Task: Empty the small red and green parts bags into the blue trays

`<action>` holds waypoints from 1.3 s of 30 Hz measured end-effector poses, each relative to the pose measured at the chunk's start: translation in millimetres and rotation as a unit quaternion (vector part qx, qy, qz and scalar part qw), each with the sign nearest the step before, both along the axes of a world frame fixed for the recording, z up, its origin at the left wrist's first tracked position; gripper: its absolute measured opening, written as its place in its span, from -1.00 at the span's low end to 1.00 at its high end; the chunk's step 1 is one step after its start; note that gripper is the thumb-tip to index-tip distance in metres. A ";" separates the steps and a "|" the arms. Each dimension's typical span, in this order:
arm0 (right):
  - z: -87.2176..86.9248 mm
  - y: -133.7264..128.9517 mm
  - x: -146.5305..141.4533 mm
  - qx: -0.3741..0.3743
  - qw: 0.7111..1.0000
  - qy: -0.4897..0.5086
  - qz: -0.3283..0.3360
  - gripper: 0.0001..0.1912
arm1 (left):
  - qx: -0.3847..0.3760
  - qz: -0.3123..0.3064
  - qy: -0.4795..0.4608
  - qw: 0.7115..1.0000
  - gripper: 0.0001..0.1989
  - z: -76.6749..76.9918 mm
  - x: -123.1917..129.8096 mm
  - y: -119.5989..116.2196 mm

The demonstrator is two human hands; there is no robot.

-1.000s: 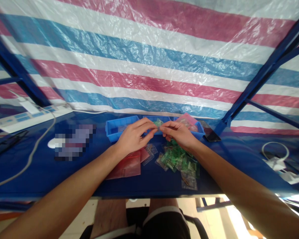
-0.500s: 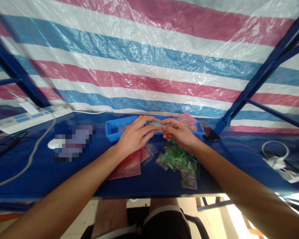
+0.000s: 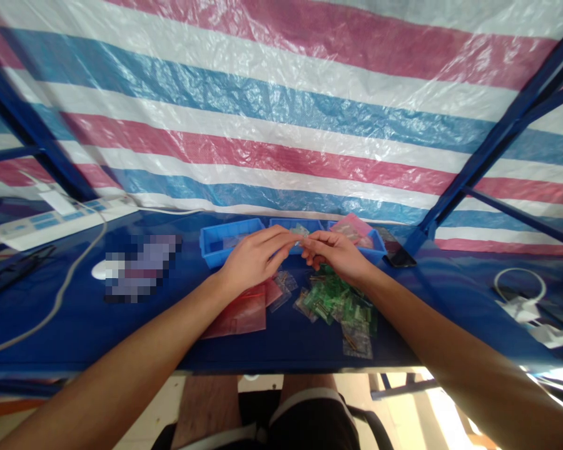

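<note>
While I look down from the head camera, my left hand [image 3: 253, 259] and right hand [image 3: 338, 255] together pinch a small clear bag [image 3: 300, 232], held above the blue tray [image 3: 225, 240], with green packets [image 3: 340, 303] heaped below.

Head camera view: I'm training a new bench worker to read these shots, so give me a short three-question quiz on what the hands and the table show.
1. True or false: both hands pinch one small clear bag between their fingertips.
2. Which lies on the table nearest the right hand? A) a pile of green-filled bags B) a white power strip C) a coiled white cable
3. What colour are the flat bags lying under the left wrist?

Key
1. True: the left hand and right hand meet on the small clear bag, held over the blue trays.
2. A: the pile of green-filled bags lies just below that hand.
3. Red: the red bags lie flat on the blue table.
</note>
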State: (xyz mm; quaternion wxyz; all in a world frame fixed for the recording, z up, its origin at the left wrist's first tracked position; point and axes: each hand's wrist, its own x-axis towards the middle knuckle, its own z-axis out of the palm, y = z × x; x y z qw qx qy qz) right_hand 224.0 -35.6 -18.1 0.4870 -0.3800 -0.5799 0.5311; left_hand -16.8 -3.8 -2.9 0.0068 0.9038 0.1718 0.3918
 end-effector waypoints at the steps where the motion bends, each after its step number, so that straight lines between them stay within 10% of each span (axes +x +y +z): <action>1: 0.1 0.1 -0.3 0.002 1.000 -0.007 -0.002 -0.61 | 0.006 0.000 -0.002 1.000 -0.68 1.3 -1.0 0.9; 9: -4.1 -7.5 -3.3 0.091 0.984 -0.150 0.017 -0.61 | 0.040 0.254 0.019 0.966 -0.61 25.7 -23.4 11.7; 18: 6.0 -28.7 -18.3 0.374 0.863 -0.319 0.122 -0.74 | -0.011 0.428 0.141 0.893 -0.45 29.2 -41.6 22.1; 27: 4.0 -26.7 -20.6 0.353 0.860 -0.332 0.159 -0.60 | -0.023 0.347 0.086 0.934 -0.50 26.7 -36.1 19.5; 34: 9.6 -21.6 -14.0 0.289 0.938 -0.193 -0.002 -0.77 | -0.052 0.046 0.020 0.997 -0.65 28.3 -29.8 15.1; 39: 5.3 -10.8 -5.0 0.195 0.972 -0.104 -0.077 -0.73 | -0.097 -0.002 0.052 0.994 -0.67 27.0 -24.0 9.9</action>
